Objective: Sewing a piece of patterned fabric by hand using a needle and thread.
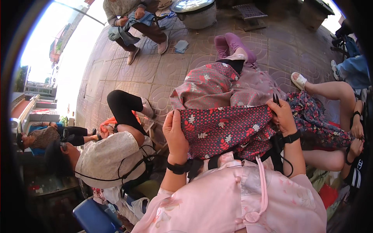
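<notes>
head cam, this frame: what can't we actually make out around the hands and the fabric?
- Left hand: fingertips curl behind the red floral fabric, so the grip is hidden.
- Right hand: a thin dark tool sticks up from it; too small to identify.
- Fabric's lower edge: hidden behind the pink garment.
- Picture corners: black fisheye rim cuts them off.
- Upper left: overexposed, washed out.

Outdoor paved yard: people are sitting on patterned paving tiles (155, 73) around a lidded metal pot (194, 11), handling cloth.
</notes>
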Available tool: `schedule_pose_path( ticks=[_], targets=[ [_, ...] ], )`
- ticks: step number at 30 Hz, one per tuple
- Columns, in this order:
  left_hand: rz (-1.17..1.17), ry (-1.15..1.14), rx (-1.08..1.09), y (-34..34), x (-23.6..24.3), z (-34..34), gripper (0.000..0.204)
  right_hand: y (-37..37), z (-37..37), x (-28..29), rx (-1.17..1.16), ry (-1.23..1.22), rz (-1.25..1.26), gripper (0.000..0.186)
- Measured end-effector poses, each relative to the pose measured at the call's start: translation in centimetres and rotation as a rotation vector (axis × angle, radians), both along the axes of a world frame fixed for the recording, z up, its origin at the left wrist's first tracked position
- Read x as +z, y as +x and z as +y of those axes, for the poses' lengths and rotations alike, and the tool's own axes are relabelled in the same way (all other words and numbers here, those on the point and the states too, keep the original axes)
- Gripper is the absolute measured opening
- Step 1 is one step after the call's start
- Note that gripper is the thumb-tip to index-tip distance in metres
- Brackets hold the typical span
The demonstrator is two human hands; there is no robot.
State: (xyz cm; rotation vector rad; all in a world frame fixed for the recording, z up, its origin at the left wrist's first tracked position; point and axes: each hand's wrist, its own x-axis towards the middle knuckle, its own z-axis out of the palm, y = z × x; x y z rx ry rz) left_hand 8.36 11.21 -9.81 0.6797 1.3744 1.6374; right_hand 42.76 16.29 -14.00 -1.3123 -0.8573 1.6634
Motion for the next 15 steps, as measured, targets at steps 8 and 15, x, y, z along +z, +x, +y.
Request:
schedule_pose_path(
  ticks=[8, 15],
  targets=[
    [0.171, -0.214, -0.203, -0.3, 2.0, 0.9, 0.012, 0.7, 3.7, 7.8, -0.083, 0.314, -0.303, 0.029],
    [0.119, -0.267, -0.381, -1.0, 1.9, 1.1, 0.022, -3.6, 3.5, 12.5, 0.577, 0.456, -0.073, 0.045]
  ],
)
